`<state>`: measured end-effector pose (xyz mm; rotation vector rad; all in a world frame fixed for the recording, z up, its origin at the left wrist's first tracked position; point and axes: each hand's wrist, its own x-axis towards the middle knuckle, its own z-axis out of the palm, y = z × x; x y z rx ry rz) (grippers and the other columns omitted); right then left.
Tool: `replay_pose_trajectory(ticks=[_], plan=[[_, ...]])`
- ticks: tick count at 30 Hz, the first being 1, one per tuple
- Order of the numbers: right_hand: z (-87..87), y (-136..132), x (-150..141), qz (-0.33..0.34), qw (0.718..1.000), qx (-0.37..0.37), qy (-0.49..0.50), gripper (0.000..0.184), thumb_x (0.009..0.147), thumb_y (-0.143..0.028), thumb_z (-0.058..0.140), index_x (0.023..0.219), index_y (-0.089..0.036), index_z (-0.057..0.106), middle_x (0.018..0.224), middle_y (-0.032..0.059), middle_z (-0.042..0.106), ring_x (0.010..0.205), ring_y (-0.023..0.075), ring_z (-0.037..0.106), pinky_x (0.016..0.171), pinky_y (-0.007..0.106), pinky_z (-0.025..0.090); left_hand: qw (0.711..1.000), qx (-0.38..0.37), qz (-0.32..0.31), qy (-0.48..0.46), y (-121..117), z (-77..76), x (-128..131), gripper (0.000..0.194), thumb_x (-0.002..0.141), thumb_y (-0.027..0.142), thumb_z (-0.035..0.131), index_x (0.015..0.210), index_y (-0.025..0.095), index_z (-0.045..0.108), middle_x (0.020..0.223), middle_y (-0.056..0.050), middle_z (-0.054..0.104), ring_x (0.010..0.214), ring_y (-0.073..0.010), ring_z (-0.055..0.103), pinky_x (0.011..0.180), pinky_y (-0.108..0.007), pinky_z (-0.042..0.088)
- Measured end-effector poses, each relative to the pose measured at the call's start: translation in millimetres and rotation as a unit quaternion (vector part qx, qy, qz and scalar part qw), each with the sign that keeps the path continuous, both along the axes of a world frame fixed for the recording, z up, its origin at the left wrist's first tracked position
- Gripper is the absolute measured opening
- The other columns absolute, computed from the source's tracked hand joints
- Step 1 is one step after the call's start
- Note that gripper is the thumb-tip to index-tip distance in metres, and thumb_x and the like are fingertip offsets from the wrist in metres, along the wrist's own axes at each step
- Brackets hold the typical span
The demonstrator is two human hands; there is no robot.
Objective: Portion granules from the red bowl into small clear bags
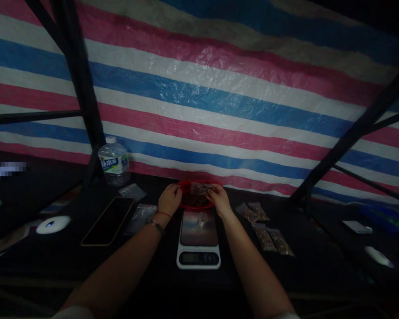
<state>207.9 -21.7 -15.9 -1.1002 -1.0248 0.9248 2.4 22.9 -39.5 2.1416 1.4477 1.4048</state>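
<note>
My left hand (169,199) and my right hand (220,200) reach forward side by side and pinch the two sides of a small clear plastic bag (199,189). The bag hangs over a red bowl (186,185) that holds dark brownish bits. Right in front of the bowl stands a small white kitchen scale (198,239) with a shiny plate. A red string and a bead bracelet circle my left wrist. Both hands have their fingers closed on the bag's edges.
Several filled small bags (264,228) lie right of the scale. Empty clear bags (141,215), a phone (108,220), a water bottle (114,165) and a white round device (53,224) lie left. Dark metal struts cross in front of a striped tarp (219,88).
</note>
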Motion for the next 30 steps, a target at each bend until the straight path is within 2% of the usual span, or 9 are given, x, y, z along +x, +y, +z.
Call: replay_pose_trajectory(ticks=[3, 6, 9, 12, 16, 21, 26, 30], plan=[[6.3, 7, -6, -0.013, 0.986, 0.072, -0.151, 0.022, 0.072, -0.028, 0.059, 0.091, -0.019, 0.062, 0.089, 0.0023, 0.066, 0.082, 0.0167, 0.063, 0.077, 0.033, 0.053, 1.0, 0.0, 0.0, -0.016, -2, -0.5, 2, 0.03, 0.083, 0.02, 0.044, 0.104, 0.017, 0.066, 0.107, -0.009, 0.065, 0.101, -0.0224, 0.06, 0.096, -0.039, 0.047], [12.2, 11, -10, -0.039, 0.94, 0.106, -0.323, 0.022, 0.073, -0.02, 0.055, 0.092, -0.018, 0.066, 0.091, 0.0046, 0.069, 0.087, 0.0187, 0.063, 0.084, 0.035, 0.05, 0.999, 0.032, -0.01, -0.035, 0, -1.2, 3, 0.037, 0.079, 0.014, 0.044, 0.111, 0.016, 0.063, 0.113, -0.01, 0.063, 0.108, -0.0226, 0.057, 0.101, -0.04, 0.044], [17.1, 12, -13, -0.054, 0.897, 0.11, -0.424, 0.023, 0.074, -0.015, 0.055, 0.092, -0.019, 0.068, 0.094, 0.0062, 0.07, 0.091, 0.0196, 0.063, 0.088, 0.036, 0.048, 0.998, 0.048, -0.024, -0.041, 3, -2.3, 3, 0.041, 0.076, 0.01, 0.043, 0.112, 0.015, 0.063, 0.113, -0.01, 0.064, 0.108, -0.0222, 0.057, 0.104, -0.04, 0.043], [21.2, 12, -17, -0.069, 0.88, 0.133, -0.45, 0.025, 0.077, -0.016, 0.055, 0.097, -0.019, 0.069, 0.098, 0.007, 0.07, 0.094, 0.0199, 0.063, 0.089, 0.036, 0.047, 0.997, 0.055, -0.036, -0.046, 4, -3.6, 3, 0.044, 0.076, 0.009, 0.042, 0.114, 0.015, 0.062, 0.114, -0.009, 0.064, 0.108, -0.022, 0.058, 0.104, -0.04, 0.043], [24.7, 14, -18, -0.067, 0.874, 0.158, -0.456, 0.025, 0.079, -0.018, 0.056, 0.099, -0.021, 0.07, 0.1, 0.0063, 0.07, 0.095, 0.0197, 0.062, 0.089, 0.036, 0.047, 0.996, 0.062, -0.037, -0.054, 4, -5.2, 3, 0.045, 0.075, 0.009, 0.042, 0.114, 0.016, 0.062, 0.113, -0.009, 0.064, 0.107, -0.0218, 0.058, 0.103, -0.04, 0.043], [27.0, 14, -17, -0.032, 0.868, 0.151, -0.472, 0.021, 0.082, -0.018, 0.053, 0.09, -0.02, 0.073, 0.091, 0.0057, 0.071, 0.089, 0.0185, 0.063, 0.085, 0.033, 0.048, 0.996, 0.063, -0.036, -0.054, 3, -6.5, 4, 0.045, 0.074, 0.008, 0.041, 0.113, 0.017, 0.062, 0.113, -0.008, 0.064, 0.107, -0.0211, 0.058, 0.102, -0.04, 0.044], [32.3, 11, -16, -0.113, 0.868, 0.181, -0.449, 0.025, 0.084, -0.018, 0.049, 0.094, -0.019, 0.072, 0.097, 0.0069, 0.071, 0.094, 0.0185, 0.062, 0.089, 0.033, 0.046, 0.996, 0.062, -0.026, -0.056, 3, -7.8, 4, 0.044, 0.074, 0.008, 0.042, 0.113, 0.017, 0.062, 0.113, -0.008, 0.064, 0.107, -0.0215, 0.058, 0.102, -0.04, 0.044], [33.2, 14, -17, -0.084, 0.859, 0.158, -0.48, 0.021, 0.082, -0.019, 0.052, 0.086, -0.02, 0.073, 0.09, 0.0059, 0.07, 0.09, 0.019, 0.062, 0.087, 0.033, 0.046, 0.996, 0.063, -0.027, -0.049, 3, -7.8, 5, 0.043, 0.074, 0.008, 0.042, 0.112, 0.014, 0.063, 0.112, -0.009, 0.064, 0.106, -0.0221, 0.058, 0.102, -0.039, 0.044]])
